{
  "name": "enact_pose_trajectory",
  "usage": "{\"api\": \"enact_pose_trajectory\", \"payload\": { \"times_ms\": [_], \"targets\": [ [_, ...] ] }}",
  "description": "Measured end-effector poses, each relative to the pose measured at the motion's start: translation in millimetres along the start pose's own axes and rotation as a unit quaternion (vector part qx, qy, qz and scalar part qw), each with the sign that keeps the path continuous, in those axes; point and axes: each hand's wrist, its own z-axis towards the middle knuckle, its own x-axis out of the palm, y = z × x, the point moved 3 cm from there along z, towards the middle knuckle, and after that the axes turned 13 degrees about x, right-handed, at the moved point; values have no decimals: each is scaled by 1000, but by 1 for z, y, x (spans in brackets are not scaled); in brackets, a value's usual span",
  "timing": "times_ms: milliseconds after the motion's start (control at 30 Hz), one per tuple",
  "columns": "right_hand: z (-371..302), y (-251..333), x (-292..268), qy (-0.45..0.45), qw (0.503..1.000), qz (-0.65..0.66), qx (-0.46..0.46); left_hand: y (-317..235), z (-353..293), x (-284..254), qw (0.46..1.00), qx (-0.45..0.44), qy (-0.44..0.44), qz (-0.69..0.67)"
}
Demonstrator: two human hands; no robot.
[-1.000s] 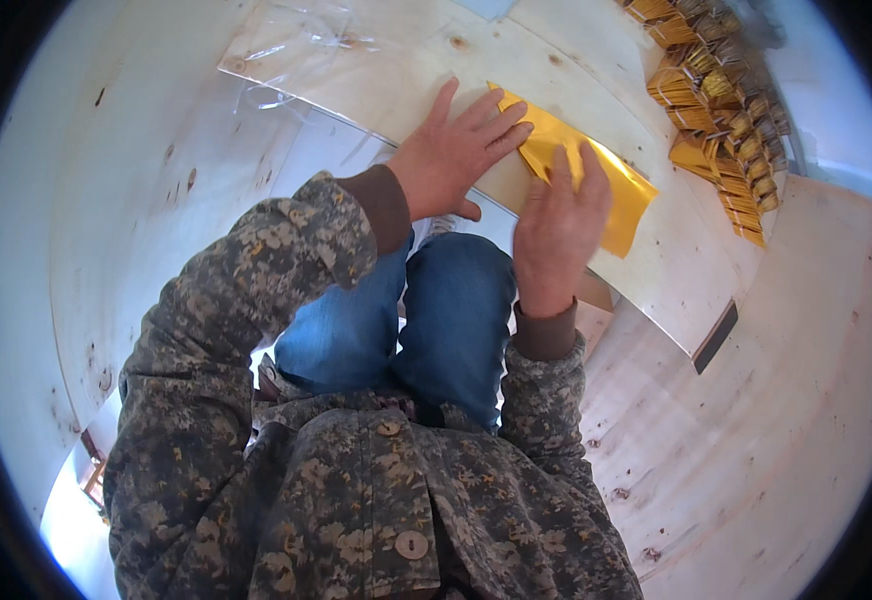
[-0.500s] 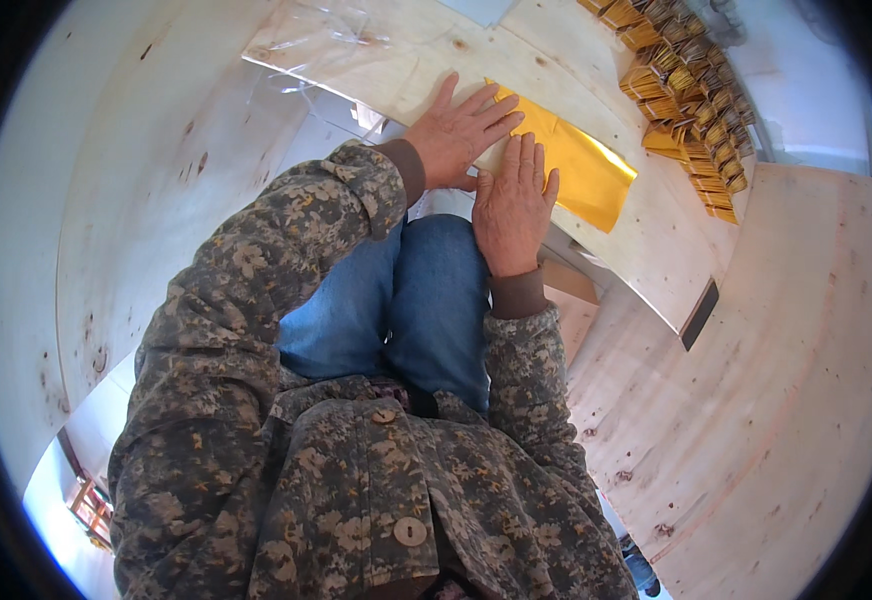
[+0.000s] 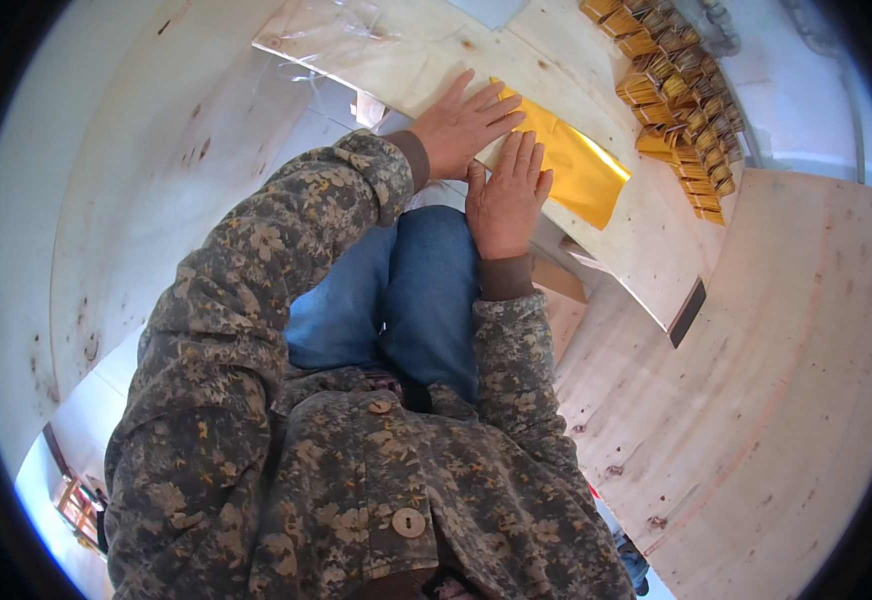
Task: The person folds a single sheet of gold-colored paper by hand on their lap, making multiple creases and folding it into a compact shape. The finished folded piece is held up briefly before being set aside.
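Observation:
A shiny gold sheet, like foil or metallic paper, lies on the pale wooden board in front of my knees. My left hand rests on the sheet's left end with its fingers spread. Flat at the near edge of the same sheet is my right hand, its fingers stretched out and pointing away from me. The two hands are close together, and neither grips anything. Part of the sheet's left end is hidden under the fingers.
Rows of bundled gold paper pieces stand at the far right of the board. Crumpled clear plastic film lies at the far left. A black strip sits at the board's right end. Large plywood panels flank me.
Both hands stay on the gold sheet. My right hand has shifted slightly, its thumb now drawn upward near the left hand. The whole view has turned a little.

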Motion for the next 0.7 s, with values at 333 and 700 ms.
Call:
{"api": "enact_pose_trajectory", "payload": {
  "times_ms": [333,700],
  "targets": [
    [-4,-3,8,2,1000,21,-4,1,-1,-4,999,-15,30,25],
    [-2,-16,2,30,997,56,-34,1,-1,-1,1000,6,13,23]
  ]
}}
